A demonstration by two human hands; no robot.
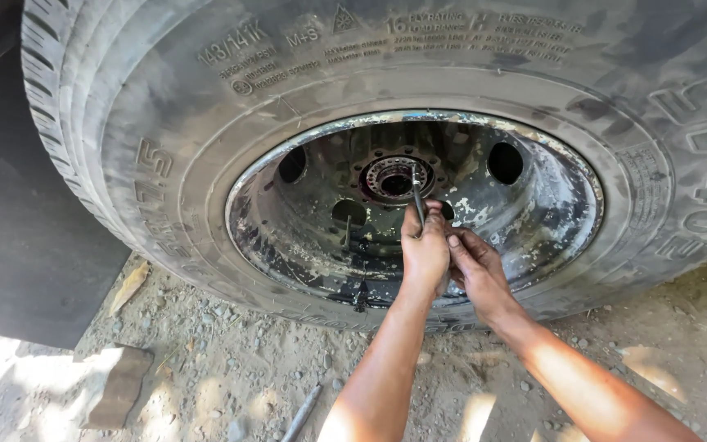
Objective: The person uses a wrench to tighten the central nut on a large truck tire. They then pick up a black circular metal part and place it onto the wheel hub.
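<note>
A big dusty truck tyre (173, 123) fills the view, with a deep, worn steel rim (533, 221) and a round hub (392, 176) at its centre. My left hand (424, 250) is closed around a thin metal tool (417, 192) whose tip reaches up to the hub's lower right edge. My right hand (475, 266) presses against the left hand from the right, fingers curled at the tool's lower end. Both hands are inside the rim's recess, just below the hub.
The ground is sandy dirt with small stones. A metal rod (303, 413) lies near the bottom edge. A flat brick-like block (120, 385) rests at the lower left. A dark mudflap or panel (10, 229) hangs left of the tyre.
</note>
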